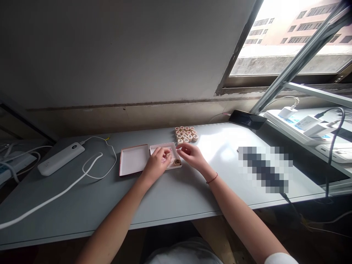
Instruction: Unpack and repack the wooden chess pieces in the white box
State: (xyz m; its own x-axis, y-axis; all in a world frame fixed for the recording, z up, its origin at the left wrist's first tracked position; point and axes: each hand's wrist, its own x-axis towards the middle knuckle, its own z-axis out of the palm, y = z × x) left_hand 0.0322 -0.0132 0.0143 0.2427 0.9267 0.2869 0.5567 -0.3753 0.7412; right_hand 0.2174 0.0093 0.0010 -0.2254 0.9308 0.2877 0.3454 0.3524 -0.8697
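A small shallow white box (164,147) lies open on the grey desk (176,194), its lid (133,160) beside it on the left. My left hand (158,162) rests over the box with fingers curled down into it; a round wooden game piece (176,161) sits in the box's near right corner. My right hand (191,154) is at the box's right edge, fingertips pinched at its rim; what they hold is too small to make out. Just behind the box, several round wooden pieces (186,134) with dark characters lie in rows.
A white power bank (61,158) with a looping white cable (90,172) lies at the left. A dark phone (246,118) leans at the back right. Power strips with chargers (308,126) fill a shelf at the right. A blurred patch (265,168) covers something on the desk's right.
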